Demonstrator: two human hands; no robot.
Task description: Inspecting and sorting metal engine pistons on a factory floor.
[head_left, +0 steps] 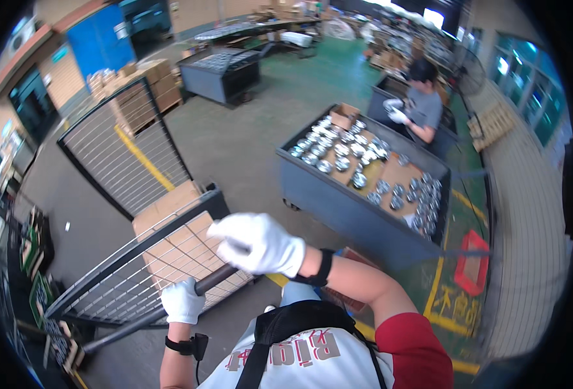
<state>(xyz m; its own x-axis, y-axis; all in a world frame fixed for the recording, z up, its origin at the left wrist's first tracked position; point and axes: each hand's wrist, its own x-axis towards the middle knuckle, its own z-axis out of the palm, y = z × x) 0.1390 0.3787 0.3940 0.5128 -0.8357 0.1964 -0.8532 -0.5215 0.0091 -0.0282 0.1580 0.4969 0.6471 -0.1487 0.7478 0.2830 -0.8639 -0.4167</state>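
Wire-sided cart [136, 252]: stands left and lower left of the frame, with cardboard [168, 202] inside. Dark bar [216, 279]: lies along the cart's near side, long axis slanting from lower left up toward centre. Hands: apart. Left hand [183, 300] is clamped round the bar and is the nearer. Right hand [258, 246], blurred and curled, is at the bar's upper end; contact cannot be confirmed.

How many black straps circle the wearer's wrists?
2: one black strap just behind the left hand, another black strap just behind the right hand. Both wrists show; none seems hidden there.
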